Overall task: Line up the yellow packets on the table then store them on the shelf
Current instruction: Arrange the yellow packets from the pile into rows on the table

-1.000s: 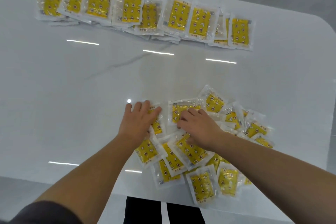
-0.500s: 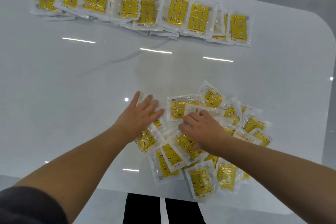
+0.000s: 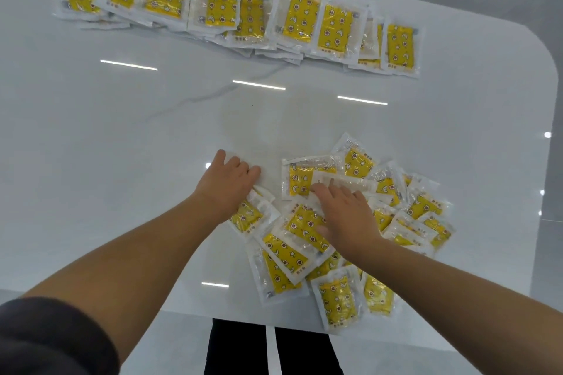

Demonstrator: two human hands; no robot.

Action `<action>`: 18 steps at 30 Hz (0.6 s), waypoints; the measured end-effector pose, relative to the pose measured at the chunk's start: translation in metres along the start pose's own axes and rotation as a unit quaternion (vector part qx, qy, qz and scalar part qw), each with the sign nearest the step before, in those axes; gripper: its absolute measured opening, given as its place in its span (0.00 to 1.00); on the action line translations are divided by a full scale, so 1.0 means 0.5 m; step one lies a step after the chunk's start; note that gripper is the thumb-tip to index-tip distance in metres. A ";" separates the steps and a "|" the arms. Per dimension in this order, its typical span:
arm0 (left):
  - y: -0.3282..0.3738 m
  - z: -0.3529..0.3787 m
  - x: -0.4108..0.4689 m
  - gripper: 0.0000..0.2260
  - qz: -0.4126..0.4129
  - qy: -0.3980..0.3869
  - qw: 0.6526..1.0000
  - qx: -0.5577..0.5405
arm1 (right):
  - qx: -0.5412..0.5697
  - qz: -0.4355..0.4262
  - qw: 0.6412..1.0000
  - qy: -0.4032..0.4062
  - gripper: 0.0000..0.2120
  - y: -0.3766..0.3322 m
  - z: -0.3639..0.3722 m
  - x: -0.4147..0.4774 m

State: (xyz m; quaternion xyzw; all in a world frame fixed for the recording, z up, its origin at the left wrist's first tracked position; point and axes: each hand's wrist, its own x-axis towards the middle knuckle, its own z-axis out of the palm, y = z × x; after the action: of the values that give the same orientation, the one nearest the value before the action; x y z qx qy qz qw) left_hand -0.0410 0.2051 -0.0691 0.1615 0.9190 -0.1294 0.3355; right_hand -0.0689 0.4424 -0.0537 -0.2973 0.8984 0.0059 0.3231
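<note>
A loose heap of yellow packets in clear wrappers lies near the front edge of the white table. Along the far side, several more packets form an overlapping row. My left hand lies flat on a packet at the heap's left edge, fingers straight and pointing away from me. My right hand rests on the middle of the heap, fingers spread over a face-down packet and thumb touching a yellow one. Whether any finger pinches a packet is hidden.
The table's rounded right corner borders grey floor. Bare glossy tabletop lies between the row and the heap. My dark trousers show below the table's front edge.
Both hands have slid slightly away from me over the heap. The left fingers have drawn together and flattened; the right hand now covers the face-down packet.
</note>
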 end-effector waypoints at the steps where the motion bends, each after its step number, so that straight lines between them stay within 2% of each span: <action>1: -0.002 -0.001 -0.003 0.30 -0.008 -0.010 1.000 -0.015 | 0.015 0.015 1.000 0.002 0.26 -0.004 0.002 0.001; 7: -0.021 0.011 -0.030 0.10 -0.056 -0.049 0.994 -0.081 | 0.156 0.109 0.981 -0.034 0.04 0.003 -0.012 0.021; 9: -0.028 0.025 -0.040 0.07 -0.072 -0.052 0.989 -0.115 | 0.153 0.104 0.981 -0.058 0.08 0.012 -0.016 0.025; 11: -0.035 0.037 -0.051 0.07 -0.087 -0.060 0.981 -0.160 | 0.162 0.095 0.979 -0.074 0.10 0.020 -0.019 0.024; 15: -0.043 0.052 -0.073 0.11 -0.113 -0.080 0.956 -0.258 | 0.243 0.089 0.961 -0.101 0.06 0.032 -0.035 0.013; 18: -0.044 0.053 -0.084 0.14 -0.163 -0.102 0.906 -0.378 | 0.293 0.119 0.945 -0.085 0.06 0.039 -0.040 0.010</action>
State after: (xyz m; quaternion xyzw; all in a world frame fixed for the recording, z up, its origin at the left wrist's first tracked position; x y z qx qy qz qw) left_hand -0.0038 0.1669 -0.0584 -0.1440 0.8734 0.1591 0.4372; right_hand -0.0939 0.4520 -0.0445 -0.0784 0.8585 -0.1943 0.4681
